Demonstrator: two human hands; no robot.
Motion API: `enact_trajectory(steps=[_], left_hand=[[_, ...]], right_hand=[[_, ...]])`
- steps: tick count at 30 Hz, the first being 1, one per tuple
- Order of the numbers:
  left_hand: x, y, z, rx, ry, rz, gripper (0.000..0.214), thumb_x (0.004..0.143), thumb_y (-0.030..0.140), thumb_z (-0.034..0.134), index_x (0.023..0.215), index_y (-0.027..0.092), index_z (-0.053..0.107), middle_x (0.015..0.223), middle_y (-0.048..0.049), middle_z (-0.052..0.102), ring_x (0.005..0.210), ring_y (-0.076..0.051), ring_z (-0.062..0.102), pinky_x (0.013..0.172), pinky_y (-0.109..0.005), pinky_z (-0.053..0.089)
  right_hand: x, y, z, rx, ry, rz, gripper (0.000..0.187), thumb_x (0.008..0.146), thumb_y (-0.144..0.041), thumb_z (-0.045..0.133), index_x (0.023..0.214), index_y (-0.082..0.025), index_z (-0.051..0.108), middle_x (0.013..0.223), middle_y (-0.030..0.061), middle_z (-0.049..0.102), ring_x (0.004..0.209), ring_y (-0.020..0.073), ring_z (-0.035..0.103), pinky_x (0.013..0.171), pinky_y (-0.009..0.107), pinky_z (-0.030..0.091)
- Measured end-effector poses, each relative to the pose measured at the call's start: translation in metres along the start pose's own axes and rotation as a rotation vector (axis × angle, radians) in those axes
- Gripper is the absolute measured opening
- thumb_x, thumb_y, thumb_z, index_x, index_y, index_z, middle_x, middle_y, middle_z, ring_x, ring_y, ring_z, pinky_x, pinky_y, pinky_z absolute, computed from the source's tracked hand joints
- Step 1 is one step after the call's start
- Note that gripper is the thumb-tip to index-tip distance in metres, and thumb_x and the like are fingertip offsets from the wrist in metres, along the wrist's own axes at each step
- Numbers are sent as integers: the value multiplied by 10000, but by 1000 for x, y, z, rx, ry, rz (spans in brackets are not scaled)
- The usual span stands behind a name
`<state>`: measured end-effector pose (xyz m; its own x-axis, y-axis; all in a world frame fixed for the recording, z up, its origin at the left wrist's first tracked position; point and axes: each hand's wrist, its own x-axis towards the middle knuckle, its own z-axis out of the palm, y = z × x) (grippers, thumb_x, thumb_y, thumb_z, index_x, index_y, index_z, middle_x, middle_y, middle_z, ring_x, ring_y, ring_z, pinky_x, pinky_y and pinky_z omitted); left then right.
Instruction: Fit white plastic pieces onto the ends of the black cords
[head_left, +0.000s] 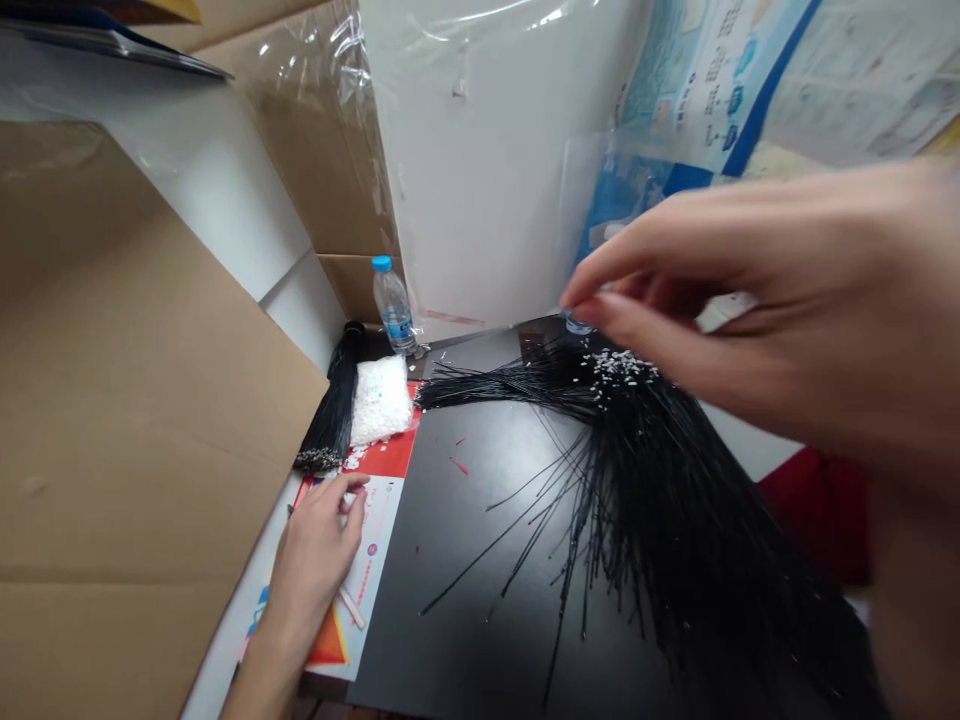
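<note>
My right hand point(750, 290) is raised large and blurred at the right, above a heap of black wires point(675, 480). Its thumb and index finger are pinched together; whatever they hold is too smeared to name. A white patch shows between the curled fingers, and I cannot tell if it is held. Lower left, my left hand point(319, 540) rests over a printed red and white sheet point(382, 540), fingers curled and thumb close to the index finger. Anything in that pinch is hidden. Small white pieces point(619, 368) lie scattered on the wires, others on the sheet beyond my left hand.
A clear bag of white pieces point(381, 400) lies beside a second black wire bundle point(334, 400). Behind stands a water bottle point(394, 305) with a blue cap. A large cardboard panel point(135, 400) blocks the left. Red scraps point(459, 466) lie on the dark table point(450, 560).
</note>
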<state>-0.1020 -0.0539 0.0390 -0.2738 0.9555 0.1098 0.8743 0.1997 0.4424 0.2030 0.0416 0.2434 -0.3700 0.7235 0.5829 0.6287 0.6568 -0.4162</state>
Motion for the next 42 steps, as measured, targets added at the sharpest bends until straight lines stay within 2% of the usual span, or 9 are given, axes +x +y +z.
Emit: enact_trajectory(steps=[2,4,8,13,18,23,33,37,42], left_hand=[[4,15,1,-248,-11,9,304,912,404,506,1068,216,688,1062,-83,738,823,-228,676,740,-326,521],[10,34,5,-516,-80,27,343,924,429,506,1127,206,670,1140,-92,706,891,-212,669,721,-293,517],[25,61,20,-864,-216,10,315,875,428,603,1034,166,677,843,-26,660,676,-134,570,567,-213,423],[39,66,41,-1107,-301,-64,335,785,414,728,969,139,676,678,41,563,536,-79,437,480,-178,333],[43,61,57,-1081,-209,8,276,739,387,764,874,153,707,772,-21,690,648,-125,584,595,-226,471],[43,57,68,-1058,-214,4,264,754,393,748,869,156,733,850,-65,753,806,-190,681,762,-298,546],[43,55,74,-1002,-187,-58,230,785,351,722,899,153,696,842,-55,735,743,-160,683,679,-258,545],[42,54,75,-1049,-139,-58,239,759,316,749,925,161,675,841,-35,709,779,-149,672,700,-244,547],[40,55,71,-1079,-188,-41,184,756,312,748,852,158,717,828,-44,736,772,-149,673,713,-252,547]], right_hand=[[-7,6,28,-167,-155,-128,100,869,-217,628,861,-251,722,790,-15,675,710,109,599,717,279,441],[-23,15,69,-150,-201,-4,110,888,-199,586,858,-199,692,815,16,681,703,123,594,670,272,432],[-69,30,147,215,-161,262,127,908,-217,540,864,-163,647,781,5,658,604,81,525,604,223,408],[-98,38,195,668,-138,535,248,894,-402,572,906,-158,614,754,-13,604,535,71,464,507,204,370],[-108,42,215,929,-164,635,353,835,-519,632,846,-169,592,659,-34,527,509,64,416,471,192,348],[-114,43,221,1024,-188,679,387,826,-561,646,837,-179,583,622,-43,508,480,57,385,453,193,333],[-114,47,225,986,-228,709,260,855,-403,617,975,-174,584,643,-43,582,475,60,483,469,188,383],[-116,47,226,965,-242,725,238,845,-394,631,908,-176,558,655,-34,607,476,62,505,472,187,398],[-118,46,227,878,-243,683,222,839,-378,654,867,-166,598,616,-36,579,481,64,493,472,193,380]])
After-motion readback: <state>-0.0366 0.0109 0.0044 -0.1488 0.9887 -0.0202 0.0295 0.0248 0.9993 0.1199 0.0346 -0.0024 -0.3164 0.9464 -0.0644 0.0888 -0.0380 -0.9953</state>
